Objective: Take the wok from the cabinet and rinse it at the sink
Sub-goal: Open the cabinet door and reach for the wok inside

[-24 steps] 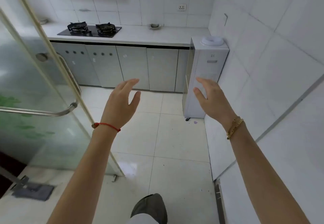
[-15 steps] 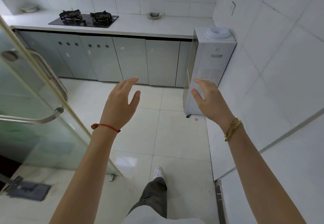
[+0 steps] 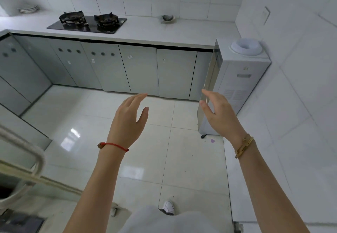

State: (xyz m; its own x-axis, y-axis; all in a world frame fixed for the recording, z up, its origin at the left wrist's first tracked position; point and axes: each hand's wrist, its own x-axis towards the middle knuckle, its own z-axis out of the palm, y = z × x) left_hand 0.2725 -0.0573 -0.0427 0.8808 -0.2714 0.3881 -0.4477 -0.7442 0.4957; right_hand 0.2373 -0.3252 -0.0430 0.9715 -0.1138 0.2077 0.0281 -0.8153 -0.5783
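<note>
Grey base cabinets (image 3: 140,70) run along the far wall under a white counter (image 3: 164,32), all doors closed. No wok and no sink show in the head view. My left hand (image 3: 127,121), with a red string at the wrist, is raised over the floor, fingers straight and holding nothing. My right hand (image 3: 218,112), with a gold bracelet at the wrist, is raised beside it, fingers relaxed and empty. Both hands are well short of the cabinets.
A black two-burner gas hob (image 3: 87,23) sits on the counter, stacked plates (image 3: 28,8) at its far left, a small dish (image 3: 167,18) near the wall. A white water dispenser (image 3: 235,87) stands at the right wall. A glass door handle (image 3: 21,152) is at the near left.
The view has moved forward into the kitchen; the glass door has slid off to the left and the cabinets are nearer. Both hands stay raised and empty.
</note>
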